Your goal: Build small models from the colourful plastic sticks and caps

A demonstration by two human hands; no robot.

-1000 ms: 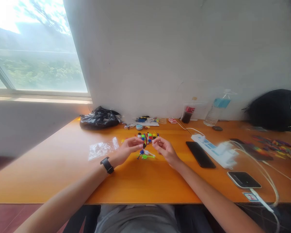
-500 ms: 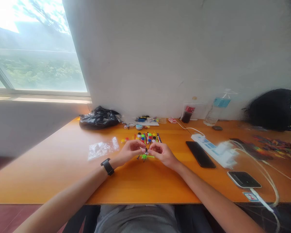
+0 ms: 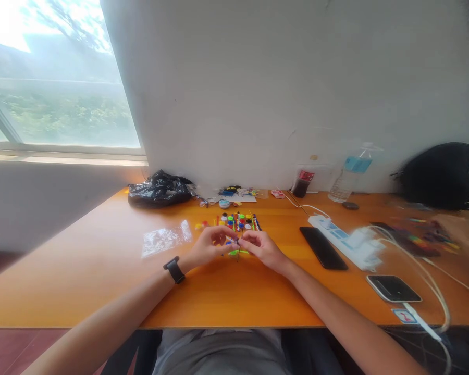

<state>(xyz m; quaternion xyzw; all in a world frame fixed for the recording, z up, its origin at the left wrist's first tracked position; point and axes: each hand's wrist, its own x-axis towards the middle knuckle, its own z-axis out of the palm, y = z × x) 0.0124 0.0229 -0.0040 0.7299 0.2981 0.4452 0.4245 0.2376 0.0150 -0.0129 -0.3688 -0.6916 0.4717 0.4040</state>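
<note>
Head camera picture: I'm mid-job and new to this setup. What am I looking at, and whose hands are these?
No machine: a head-worn camera looks down at one person's bare hands. The left hand, wearing a black wristwatch, and the right hand pinch a small stick-and-disc piece between them over an orange table. Behind lie loose coloured discs and sticks; a clear plastic bag left, a black phone and white power strip right. The blurred hand far right is someone else's.

Sticks (image 3: 238, 253) blurred; half-hidden by fingers (image 3: 254, 240).
</note>
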